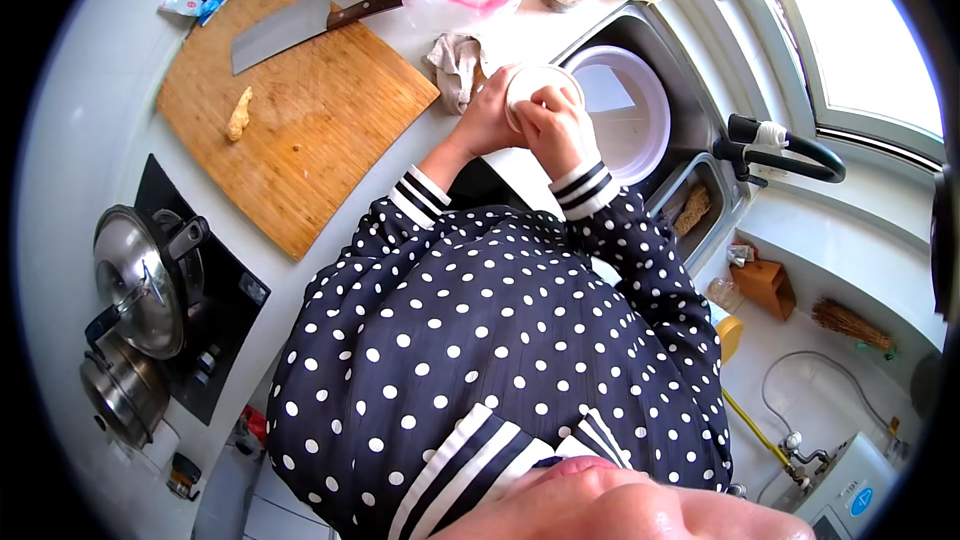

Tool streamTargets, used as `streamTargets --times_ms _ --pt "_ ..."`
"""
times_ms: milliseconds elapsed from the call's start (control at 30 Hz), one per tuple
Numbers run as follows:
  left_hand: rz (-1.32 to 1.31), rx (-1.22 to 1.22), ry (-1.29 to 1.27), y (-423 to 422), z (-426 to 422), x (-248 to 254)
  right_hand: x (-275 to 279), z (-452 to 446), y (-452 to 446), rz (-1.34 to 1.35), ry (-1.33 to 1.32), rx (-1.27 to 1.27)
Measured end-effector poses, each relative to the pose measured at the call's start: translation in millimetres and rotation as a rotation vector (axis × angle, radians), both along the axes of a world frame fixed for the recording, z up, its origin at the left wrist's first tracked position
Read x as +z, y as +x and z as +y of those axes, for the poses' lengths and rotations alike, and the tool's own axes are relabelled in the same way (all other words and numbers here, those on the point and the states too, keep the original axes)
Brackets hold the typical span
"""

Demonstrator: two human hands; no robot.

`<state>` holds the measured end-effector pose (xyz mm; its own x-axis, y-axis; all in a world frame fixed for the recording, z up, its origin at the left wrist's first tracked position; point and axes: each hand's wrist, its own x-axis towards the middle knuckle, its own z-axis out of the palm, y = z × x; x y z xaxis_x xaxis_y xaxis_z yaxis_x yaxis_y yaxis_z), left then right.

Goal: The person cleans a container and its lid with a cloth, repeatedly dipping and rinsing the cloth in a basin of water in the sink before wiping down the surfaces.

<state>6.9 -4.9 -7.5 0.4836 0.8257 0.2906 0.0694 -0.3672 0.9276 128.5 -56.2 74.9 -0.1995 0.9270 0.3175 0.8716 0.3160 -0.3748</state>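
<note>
Left hand and right hand are grasping a round white vessel; any slipping is risking a drop into the round white plastic-looking basin

White, round, bowl-like vessel, smooth-looking, material unclear. Hand-held, roughly one o'clock from view centre. Circular rim turned toward camera, edge showing at twelve o'clock; six o'clock side covered, contents hidden.

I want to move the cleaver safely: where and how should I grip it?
Probably by its brown handle, coming from above at the picture's right: it lies flat, blade pointing left on the cutting board, handle jutting past the board's edge.
</note>
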Motion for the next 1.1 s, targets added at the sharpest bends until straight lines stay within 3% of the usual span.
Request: streamTargets --times_ms 167,567,900,1033,1100 --pt "-0.012 0.01 0.131 3 4 -4 -1 22 -3 -0.012 0.036 -0.007" --pt "-0.025 0.019 0.002 0 -2 1 1 15 -3 -0.025 0.034 -0.032" --pt "0.025 0.055 0.149 3 3 -8 5 -3 -8 -0.002 0.007 -0.052" --pt "0.035 -0.006 -0.016 0 -2 8 5 27 7 -0.065 -0.022 -0.203" --pt "0.016 0.014 0.103 -1 1 0 4 29 -1 -0.001 0.001 -0.187"
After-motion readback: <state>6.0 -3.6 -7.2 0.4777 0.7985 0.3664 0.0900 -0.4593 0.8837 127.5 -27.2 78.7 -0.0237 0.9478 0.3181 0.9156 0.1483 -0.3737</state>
